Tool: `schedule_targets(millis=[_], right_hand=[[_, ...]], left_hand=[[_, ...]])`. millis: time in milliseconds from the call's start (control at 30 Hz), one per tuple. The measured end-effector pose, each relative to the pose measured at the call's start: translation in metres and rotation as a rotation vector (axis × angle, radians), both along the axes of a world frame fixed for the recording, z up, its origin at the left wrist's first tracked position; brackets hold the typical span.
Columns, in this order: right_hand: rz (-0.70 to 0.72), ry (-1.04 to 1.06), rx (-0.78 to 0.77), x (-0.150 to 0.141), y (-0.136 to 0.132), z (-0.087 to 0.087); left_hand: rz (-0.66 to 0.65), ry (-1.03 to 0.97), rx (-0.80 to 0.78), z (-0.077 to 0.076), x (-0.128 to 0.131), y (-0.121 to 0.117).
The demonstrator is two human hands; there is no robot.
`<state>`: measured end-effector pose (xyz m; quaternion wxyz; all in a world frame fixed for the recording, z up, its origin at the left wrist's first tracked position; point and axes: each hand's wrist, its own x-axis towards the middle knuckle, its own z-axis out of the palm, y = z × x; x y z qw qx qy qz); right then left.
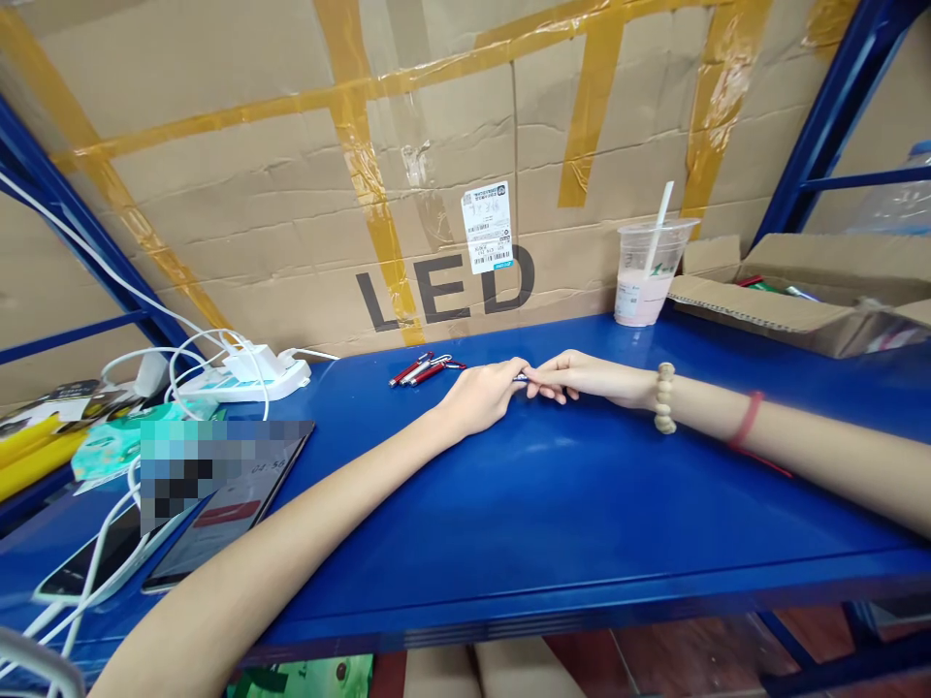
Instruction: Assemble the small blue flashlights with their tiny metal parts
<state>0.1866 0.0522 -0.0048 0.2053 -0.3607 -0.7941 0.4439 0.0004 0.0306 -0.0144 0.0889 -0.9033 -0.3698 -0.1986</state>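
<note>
My left hand (480,397) is closed around a small dark-blue and silvery cylinder (521,377), of which only a short piece shows between my hands. At that exposed end, the thumb and fingers of my right hand (563,375) pinch together. Most of the cylinder is hidden by my fingers, so its exact kind cannot be made out. Just left of my left hand, several slim red and silver cylinders with carabiner clips (426,369) lie together on the blue table (465,514).
A plastic cup (644,276) with a straw and pink drink stands at the back right, beside an open cardboard box (786,301). On the left are a power strip (269,383) with white cables and a phone (247,504). A large carton (291,223) rises behind.
</note>
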Motion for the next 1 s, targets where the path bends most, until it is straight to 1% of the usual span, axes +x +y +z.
schedule_targets(millis=[233, 333, 433, 500, 567, 633, 833, 1000], right_hand=[[0.001, 0.008, 0.014, -0.0002, 0.0006, 0.0001], [-0.019, 0.016, 0.008, -0.0009, -0.0002, 0.0012], [-0.083, 0.040, 0.010, -0.0026, -0.0018, 0.0015], [-0.153, 0.071, 0.009, -0.0041, -0.0023, 0.0006], [-0.212, 0.105, 0.001, -0.0051, -0.0021, -0.0010], [-0.240, 0.135, -0.003, -0.0053, -0.0014, -0.0026], [-0.254, 0.160, -0.005, -0.0018, 0.0004, -0.0036], [-0.285, 0.165, -0.052, 0.0003, 0.0034, -0.0037]], left_hand=[[0.048, -0.018, -0.052, 0.0019, 0.0009, -0.0018], [0.093, -0.046, -0.102, 0.0028, 0.0014, -0.0022], [0.172, -0.077, -0.155, 0.0031, 0.0012, -0.0015], [0.195, -0.081, -0.181, 0.0031, 0.0010, -0.0007], [0.192, -0.066, -0.202, 0.0029, 0.0009, -0.0001], [0.188, -0.045, -0.210, 0.0029, 0.0009, 0.0002], [0.144, -0.015, -0.208, 0.0039, 0.0008, -0.0007], [0.132, -0.015, -0.217, 0.0033, -0.0005, 0.0003]])
